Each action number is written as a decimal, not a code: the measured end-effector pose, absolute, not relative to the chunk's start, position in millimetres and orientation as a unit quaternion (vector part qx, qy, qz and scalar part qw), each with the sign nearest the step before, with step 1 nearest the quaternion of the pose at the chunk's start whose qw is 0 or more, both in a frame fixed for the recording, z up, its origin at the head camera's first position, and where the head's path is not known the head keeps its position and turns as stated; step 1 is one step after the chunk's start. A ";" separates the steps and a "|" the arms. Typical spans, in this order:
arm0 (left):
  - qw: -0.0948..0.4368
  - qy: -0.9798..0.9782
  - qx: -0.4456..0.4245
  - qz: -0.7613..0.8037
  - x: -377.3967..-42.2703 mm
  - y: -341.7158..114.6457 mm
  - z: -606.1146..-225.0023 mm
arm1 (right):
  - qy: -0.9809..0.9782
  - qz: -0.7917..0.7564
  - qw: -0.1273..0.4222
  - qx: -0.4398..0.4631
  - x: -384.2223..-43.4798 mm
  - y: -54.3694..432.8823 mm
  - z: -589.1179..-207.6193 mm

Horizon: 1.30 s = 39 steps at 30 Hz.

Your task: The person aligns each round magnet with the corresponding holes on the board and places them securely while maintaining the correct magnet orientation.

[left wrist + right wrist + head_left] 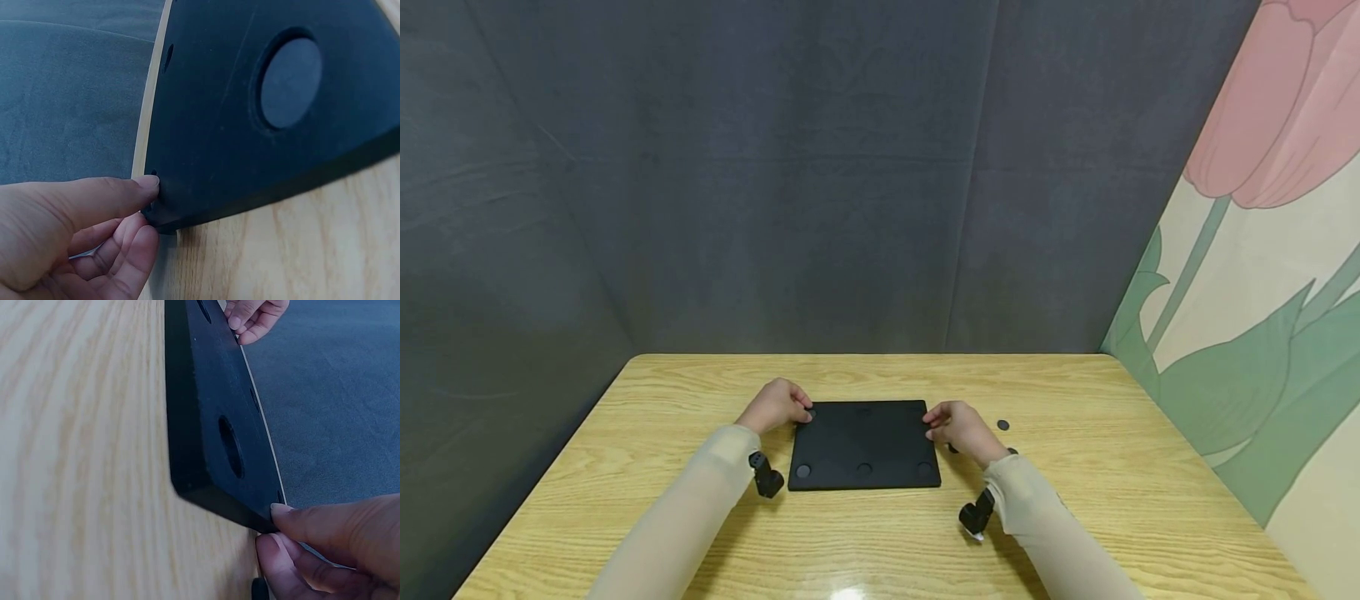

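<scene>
A flat black board with round recesses along its edges lies on the wooden table. My left hand pinches its far left corner, thumb on top and fingers at the side. At the far right corner, my right hand grips the edge between thumb and fingers. A dark grey disc fills the near left recess in the left wrist view. The near right recess looks hollow in the right wrist view.
On the wooden table, a small dark disc lies right of the right hand. Two more dark pieces show partly beside that hand and wrist. A grey curtain hangs behind the table, and a tulip-patterned cloth at right.
</scene>
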<state>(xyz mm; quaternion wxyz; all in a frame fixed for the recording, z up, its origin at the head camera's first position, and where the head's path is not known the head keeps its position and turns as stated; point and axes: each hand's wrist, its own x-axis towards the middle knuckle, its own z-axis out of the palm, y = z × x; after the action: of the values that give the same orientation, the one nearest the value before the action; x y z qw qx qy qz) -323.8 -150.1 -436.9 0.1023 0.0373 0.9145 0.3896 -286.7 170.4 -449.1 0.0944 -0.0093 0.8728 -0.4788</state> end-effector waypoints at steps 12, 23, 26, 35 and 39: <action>0.115 0.914 0.033 0.387 -323.7 -150.1 -434.9 | 0.879 -0.468 0.091 -0.007 -287.5 169.1 -449.7; 0.118 0.904 0.051 0.407 -317.6 -162.7 -421.7 | 0.881 -0.465 0.090 -0.004 -287.3 168.8 -450.0; 0.117 0.907 0.052 0.402 -315.8 -167.6 -414.1 | 0.878 -0.470 0.089 -0.004 -286.8 168.5 -449.5; 0.110 0.907 0.068 0.399 -310.7 -183.4 -397.7 | 0.875 -0.476 0.092 -0.004 -285.7 169.5 -448.1; 0.102 0.910 0.075 0.395 -307.2 -190.8 -394.9 | 0.875 -0.476 0.092 -0.006 -285.6 169.8 -448.4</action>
<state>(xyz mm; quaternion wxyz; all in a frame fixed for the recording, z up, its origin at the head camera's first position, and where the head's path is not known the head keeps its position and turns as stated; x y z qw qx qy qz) -307.2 -190.8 -394.9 0.1024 0.0748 0.9100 0.3949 -285.6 169.8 -448.4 0.0923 -0.0060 0.8748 -0.4756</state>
